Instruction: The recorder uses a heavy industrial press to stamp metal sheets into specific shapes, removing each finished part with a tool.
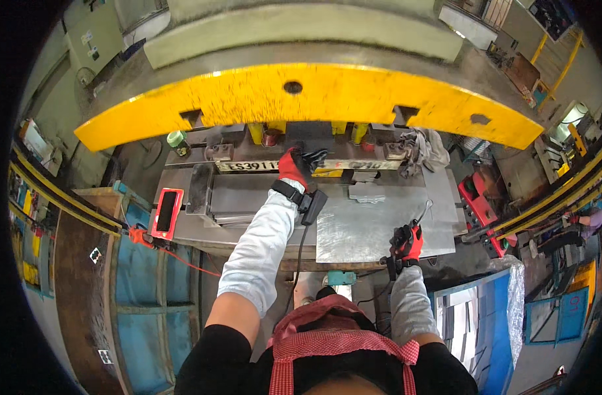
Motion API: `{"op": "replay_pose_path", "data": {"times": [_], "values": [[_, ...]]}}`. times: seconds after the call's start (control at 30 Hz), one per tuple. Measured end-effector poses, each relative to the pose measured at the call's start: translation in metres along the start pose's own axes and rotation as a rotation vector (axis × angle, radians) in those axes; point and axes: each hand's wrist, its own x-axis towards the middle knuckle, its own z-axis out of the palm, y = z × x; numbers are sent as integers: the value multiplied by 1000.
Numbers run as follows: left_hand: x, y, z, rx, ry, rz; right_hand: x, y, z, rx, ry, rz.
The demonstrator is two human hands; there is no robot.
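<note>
My left hand (300, 166), in a red and black glove, reaches to the die (248, 166) below the yellow press beam (294, 92). Its fingers look stretched out over the die's edge, by a dark flat block (311, 133). A strap with a black box (312, 207) and a cable is on that wrist. My right hand (406, 243), gloved alike, is closed on a thin metal tool with a curved tip (425, 209); its exact kind is unclear. That hand is over a flat metal sheet (354, 234) on the press table. A smaller notched metal piece (367, 192) lies at the sheet's far edge.
Stacked sheets (238, 197) and a red-framed phone (166, 212) lie left. A grey rag (427, 153) rests at the die's right end. A red control box (477, 205) stands right, above a blue bin (492, 329) of metal strips. Left is a blue cabinet (139, 276).
</note>
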Motion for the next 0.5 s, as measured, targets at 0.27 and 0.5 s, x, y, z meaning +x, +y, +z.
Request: {"op": "replay_pose_path", "data": {"times": [0.27, 0.5], "values": [[18, 14, -33, 635, -331, 231, 14, 14, -4, -27, -14, -29], [-5, 3, -5, 196, -94, 115, 22, 25, -23, -209, -52, -173]]}}
